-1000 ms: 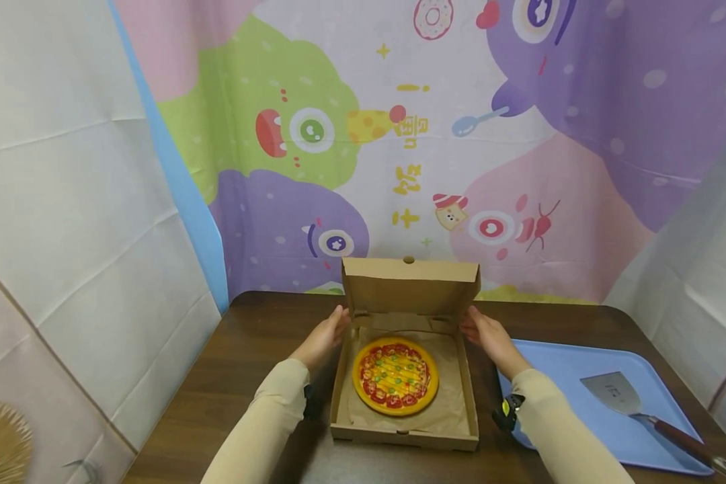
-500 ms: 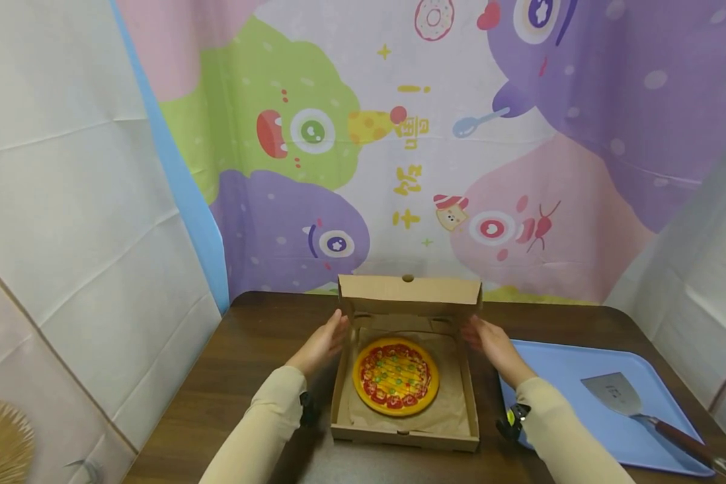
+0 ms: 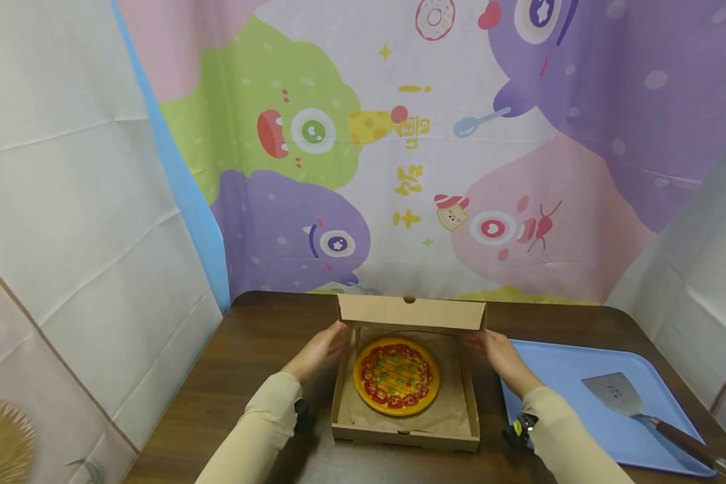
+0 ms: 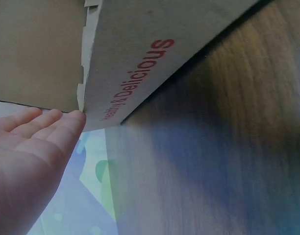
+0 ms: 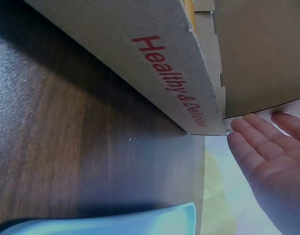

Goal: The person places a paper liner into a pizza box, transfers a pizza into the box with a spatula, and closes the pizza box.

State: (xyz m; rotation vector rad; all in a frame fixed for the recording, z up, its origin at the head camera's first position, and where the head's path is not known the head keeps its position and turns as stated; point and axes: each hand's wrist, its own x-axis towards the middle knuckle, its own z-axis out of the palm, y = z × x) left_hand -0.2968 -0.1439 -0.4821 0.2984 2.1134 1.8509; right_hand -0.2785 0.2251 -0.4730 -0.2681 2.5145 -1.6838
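A cardboard pizza box (image 3: 405,440) stands on the table with its lid (image 3: 411,312) tilted forward over the back part. Inside, on brown paper, lies a round pizza (image 3: 396,376) with a yellow crust, red topping and green bits. My left hand (image 3: 317,351) is at the lid's left side, its straight fingers (image 4: 66,128) right at the lid's edge by the back corner. On the other side my right hand (image 3: 499,356) touches the lid's right side, fingers (image 5: 260,137) extended. Red lettering marks the box's side walls (image 5: 155,73).
To the right lies a blue tray (image 3: 556,366) bearing a spatula (image 3: 620,396) with a metal blade and dark handle. A printed cartoon curtain (image 3: 411,255) hangs behind the dark wooden table (image 3: 248,363). A straw-coloured woven thing (image 3: 3,433) shows at far left.
The lid has swung forward and down from nearly upright, its front flap now lower. Both hands have stayed beside it, shifting slightly outward. The pizza, tray and spatula have not moved.
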